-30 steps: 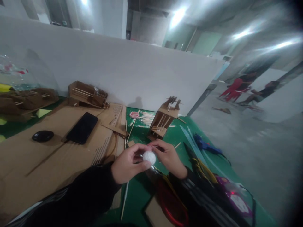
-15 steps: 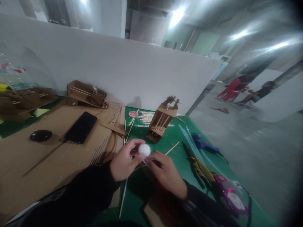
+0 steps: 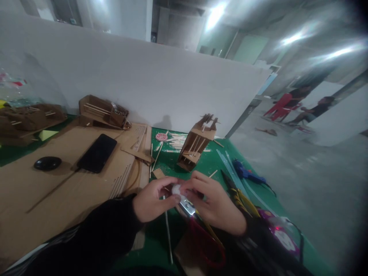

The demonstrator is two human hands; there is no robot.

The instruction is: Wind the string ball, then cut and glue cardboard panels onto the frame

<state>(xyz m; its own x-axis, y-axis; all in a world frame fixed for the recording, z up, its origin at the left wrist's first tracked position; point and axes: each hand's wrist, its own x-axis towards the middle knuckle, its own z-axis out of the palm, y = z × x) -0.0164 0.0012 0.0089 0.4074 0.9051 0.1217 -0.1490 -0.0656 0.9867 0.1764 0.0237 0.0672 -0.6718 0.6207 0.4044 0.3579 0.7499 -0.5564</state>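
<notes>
A small white ball (image 3: 176,189) is pinched between the fingers of both hands, partly hidden by them. My left hand (image 3: 156,197) grips it from the left, thumb in front. From the right, my right hand (image 3: 214,199) closes its fingertips on the same ball. Just below the hands show the metal part of a pair of scissors (image 3: 188,207) and their red handle. A thin white stick (image 3: 168,234) lies beneath my left hand. Beyond the hands stands a cardboard frame (image 3: 198,143) with thin sticks across it.
A phone (image 3: 97,153) and a black mouse (image 3: 47,163) lie on cardboard at left. Pliers (image 3: 241,197), a blue glue gun (image 3: 248,173) and a purple device (image 3: 283,234) are at right. Loose sticks (image 3: 176,142) lie near the wall. Two people sit far back.
My right hand has moved up and its fingers now cover part of the ball. The scissors' metal part has come into view below the hands. The view has shifted slightly.
</notes>
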